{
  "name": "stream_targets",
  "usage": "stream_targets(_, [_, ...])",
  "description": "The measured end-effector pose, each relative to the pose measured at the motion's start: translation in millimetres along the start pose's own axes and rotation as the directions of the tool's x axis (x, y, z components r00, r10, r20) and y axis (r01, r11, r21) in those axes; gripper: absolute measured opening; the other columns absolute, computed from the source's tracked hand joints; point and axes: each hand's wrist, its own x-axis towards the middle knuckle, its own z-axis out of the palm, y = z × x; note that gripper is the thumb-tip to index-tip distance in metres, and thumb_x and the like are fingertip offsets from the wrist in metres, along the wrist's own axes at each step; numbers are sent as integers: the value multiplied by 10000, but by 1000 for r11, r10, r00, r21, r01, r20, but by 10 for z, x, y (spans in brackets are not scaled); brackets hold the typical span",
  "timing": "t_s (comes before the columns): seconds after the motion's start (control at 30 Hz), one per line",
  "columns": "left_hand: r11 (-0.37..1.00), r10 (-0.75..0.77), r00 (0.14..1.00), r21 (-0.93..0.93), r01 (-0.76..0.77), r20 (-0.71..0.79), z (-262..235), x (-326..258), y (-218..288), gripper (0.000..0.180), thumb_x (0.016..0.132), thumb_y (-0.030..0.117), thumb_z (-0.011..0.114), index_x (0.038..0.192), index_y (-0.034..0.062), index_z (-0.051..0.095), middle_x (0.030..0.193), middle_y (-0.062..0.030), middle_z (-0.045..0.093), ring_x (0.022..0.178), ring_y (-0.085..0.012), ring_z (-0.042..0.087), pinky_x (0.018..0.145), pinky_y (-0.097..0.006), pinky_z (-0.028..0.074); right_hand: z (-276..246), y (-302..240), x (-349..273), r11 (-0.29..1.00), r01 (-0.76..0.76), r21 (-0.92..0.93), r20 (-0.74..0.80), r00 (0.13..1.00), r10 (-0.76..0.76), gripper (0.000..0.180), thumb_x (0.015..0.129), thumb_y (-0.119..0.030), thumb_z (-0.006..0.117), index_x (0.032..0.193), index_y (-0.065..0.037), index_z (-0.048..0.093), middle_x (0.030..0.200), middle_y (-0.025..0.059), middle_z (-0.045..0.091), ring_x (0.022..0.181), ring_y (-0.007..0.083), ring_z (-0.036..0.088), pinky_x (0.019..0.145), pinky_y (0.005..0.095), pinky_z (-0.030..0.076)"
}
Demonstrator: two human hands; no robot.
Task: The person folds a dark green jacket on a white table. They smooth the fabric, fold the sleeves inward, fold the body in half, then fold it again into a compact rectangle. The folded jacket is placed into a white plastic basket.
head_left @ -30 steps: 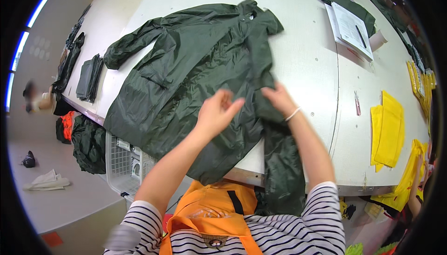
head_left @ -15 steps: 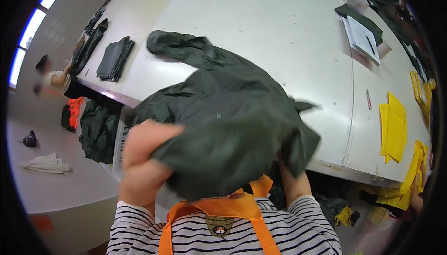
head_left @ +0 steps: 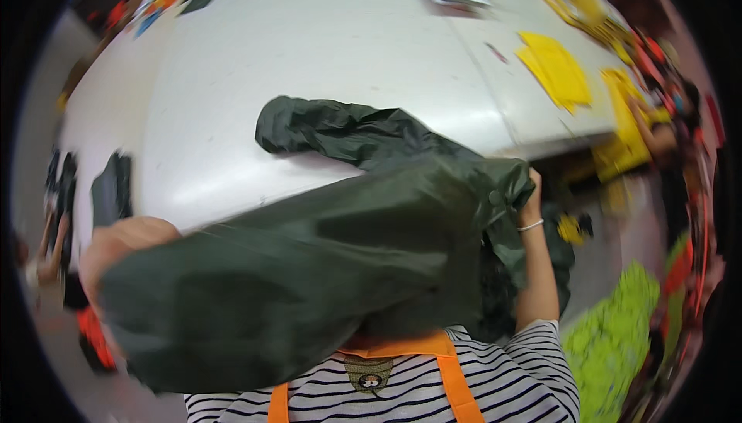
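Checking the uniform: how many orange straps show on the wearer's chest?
2: left orange strap and right orange strap, flanking the brown patch. Others may be hidden behind the glossy dark green garment.

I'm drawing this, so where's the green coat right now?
In the head view, the green coat spans the lower left and middle, held between the left hand and the right hand, one sleeve lying on the table.

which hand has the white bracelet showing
The right hand; a white bracelet circles its wrist. The left hand, across the dark green garment, shows none.
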Motion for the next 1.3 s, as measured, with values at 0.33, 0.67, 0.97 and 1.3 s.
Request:
stream_targets(0.33, [725, 523, 820, 385, -571, 232, 1277, 134, -5, 358, 515, -135, 548, 851, -28, 603, 845, -155, 669, 727, -218, 652, 679, -271, 510, -3115, -1525, -1060, 163, -381, -910, -402, 716, -570, 458, 828, 22, 489, 1283, 23, 443, 1244, 276, 517, 1192, 387, 486, 1037, 403, 367])
stream_targets(0.67, [829, -522, 829, -348, 438, -200, -202, -175, -803, 343, 966, 161, 504, 1228, -58, 529, 1159, -118, 604, 1002, -183, 597, 917, -286, 445, 158, -3675, 3098, 218, 324, -921, 15, 589, -808, 475, 813, -93, 511, 1266, 34, 446, 1250, 302, 503, 1162, 378, 511, 992, 417, 410])
stream_targets(0.97, [625, -400, 276, -40, 780, -874, -1593, -1588, -1709, 351, 984, 158, 439, 1242, -76, 486, 1159, -156, 602, 1060, -248, 582, 931, -334, 448, 6494, -2352, 3565, 655, 755, -28, 510, 574, -640, 533, 809, -223, 593, 1260, 23, 451, 1262, 310, 494, 1126, 351, 554, 944, 417, 464])
stream_targets(1.3, [-85, -397, 723, 807, 584, -565, -785, -1067, -3287, 638, 846, 256, 605, 1404, 59, 367, 1460, -159, 345, 1352, -357, 292, 1108, -494, 195, 4095, 773, 2265, 368, 642, -673, 667, 742, -73, 625, 735, -272, 735, 1293, -137, 489, 1392, 144, 376, 1272, 392, 347, 988, 569, 322])
